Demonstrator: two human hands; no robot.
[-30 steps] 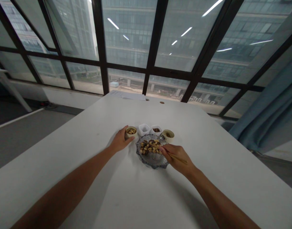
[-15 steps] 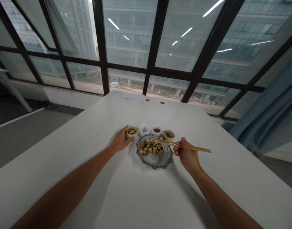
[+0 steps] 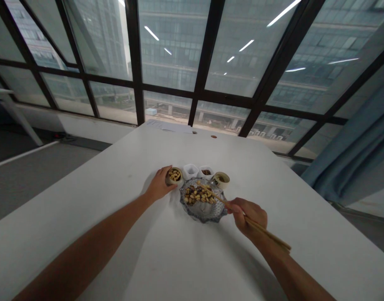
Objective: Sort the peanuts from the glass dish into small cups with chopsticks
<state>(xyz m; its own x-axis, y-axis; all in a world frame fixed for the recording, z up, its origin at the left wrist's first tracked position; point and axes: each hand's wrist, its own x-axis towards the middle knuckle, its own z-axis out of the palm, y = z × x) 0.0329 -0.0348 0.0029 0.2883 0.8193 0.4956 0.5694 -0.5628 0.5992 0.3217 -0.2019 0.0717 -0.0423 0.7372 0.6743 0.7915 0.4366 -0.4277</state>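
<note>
My left hand [image 3: 160, 184] is wrapped round a small round cup [image 3: 175, 176] of pale nuts, which leans a little toward me. In my right hand [image 3: 249, 214] is a pair of wooden chopsticks [image 3: 267, 236]; their tips are over the far side of a scalloped glass bowl [image 3: 204, 216]. Brown and yellowish nuts [image 3: 198, 195] lie in the bowl. A small pale piece seems to be at the tips, too small to name. Behind the bowl stand a white dish [image 3: 190, 170], a white dish with dark bits [image 3: 206, 172] and a round cup with dark marks [image 3: 221, 179].
The white table [image 3: 167, 251] reaches toward tall dark-framed windows. Papers [image 3: 170, 126] lie at its far edge, near two small round spots. A blue curtain [image 3: 349, 146] hangs on the right, and part of another table [image 3: 3, 93] shows at the left.
The chopsticks have swung from nearly level to slanting down toward my right wrist, and my right hand has turned and lowered. The cup in my left hand has shifted slightly and tipped toward me.
</note>
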